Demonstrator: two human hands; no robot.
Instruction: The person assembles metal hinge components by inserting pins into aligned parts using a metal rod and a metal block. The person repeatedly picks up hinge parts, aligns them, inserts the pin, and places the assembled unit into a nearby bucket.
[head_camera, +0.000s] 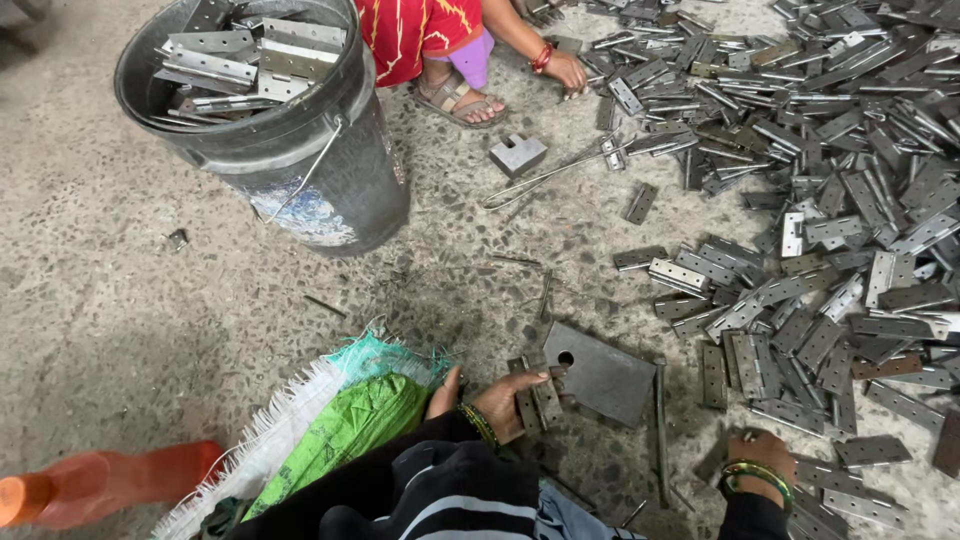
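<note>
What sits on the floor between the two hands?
In the head view, a flat grey metal plate with a round hole and a thin metal rod lie between the left hand and the right hand.

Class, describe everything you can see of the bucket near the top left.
The bucket is round, dark grey, plastic by the look of it, with scuffed, whitish-stained sides and a thin wire handle hanging down its front. It stands upright on the speckled floor, loaded nearly to the rim with flat metal hinges. No hand touches it.

A worn blue-and-white label (300, 212) clings to the near side of the dark plastic bucket (350, 170), far left.
</note>
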